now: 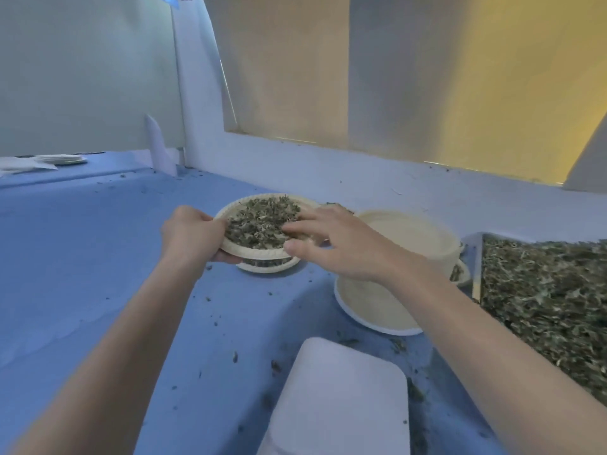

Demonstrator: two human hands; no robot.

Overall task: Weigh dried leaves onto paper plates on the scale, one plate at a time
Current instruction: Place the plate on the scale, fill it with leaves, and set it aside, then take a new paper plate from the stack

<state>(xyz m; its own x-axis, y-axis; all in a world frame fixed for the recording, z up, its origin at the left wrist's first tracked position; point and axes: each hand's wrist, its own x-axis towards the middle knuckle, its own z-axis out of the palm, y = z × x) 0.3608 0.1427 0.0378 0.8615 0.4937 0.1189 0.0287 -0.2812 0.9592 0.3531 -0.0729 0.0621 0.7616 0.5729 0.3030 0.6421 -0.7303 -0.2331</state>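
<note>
A paper plate heaped with dried leaves is held just above another filled plate on the blue table. My left hand grips its left rim, thumb on top and fingers beneath. My right hand holds the right rim, fingers spread over the leaves and thumb at the front edge. A white scale lies near the front edge with nothing on it; no display shows. A tray of loose dried leaves sits at the right.
A stack of unused paper plates stands right of my right hand, over a larger plate. More plates lie far back left. A white ledge and wall close the back. Leaf crumbs dot the blue table.
</note>
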